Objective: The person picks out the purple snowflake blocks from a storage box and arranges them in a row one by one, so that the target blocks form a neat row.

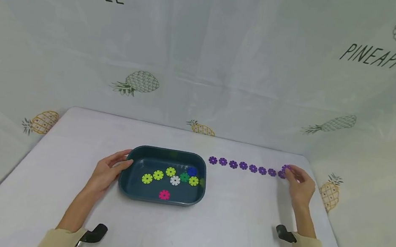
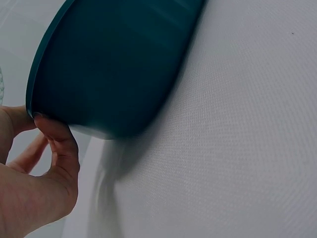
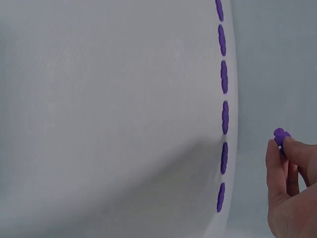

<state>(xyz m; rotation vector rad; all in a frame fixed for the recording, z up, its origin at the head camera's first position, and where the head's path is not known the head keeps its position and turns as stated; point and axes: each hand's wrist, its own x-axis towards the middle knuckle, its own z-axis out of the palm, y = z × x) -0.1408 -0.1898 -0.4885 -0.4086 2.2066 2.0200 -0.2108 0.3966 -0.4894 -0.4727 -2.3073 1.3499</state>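
My left hand (image 1: 106,171) grips the left rim of a dark teal tray (image 1: 134,193), thumb over the edge; the left wrist view shows the same hold on the tray's corner (image 2: 109,74). Inside lie several flower-shaped discs: yellow discs (image 1: 158,175), a white disc (image 1: 175,180), a green disc (image 1: 184,177), a blue disc (image 1: 192,171) and a pink disc (image 1: 164,195). At the right, my right hand (image 1: 301,186) pinches a purple flower disc (image 3: 281,136) between thumb and fingers, raised over the right end of a row of purple discs (image 1: 243,165).
The row runs from the tray's right side along the back of the white table (image 1: 228,230). Behind the table hangs a pale sheet (image 1: 208,56) printed with pineapples. A black strap device sits on each wrist.
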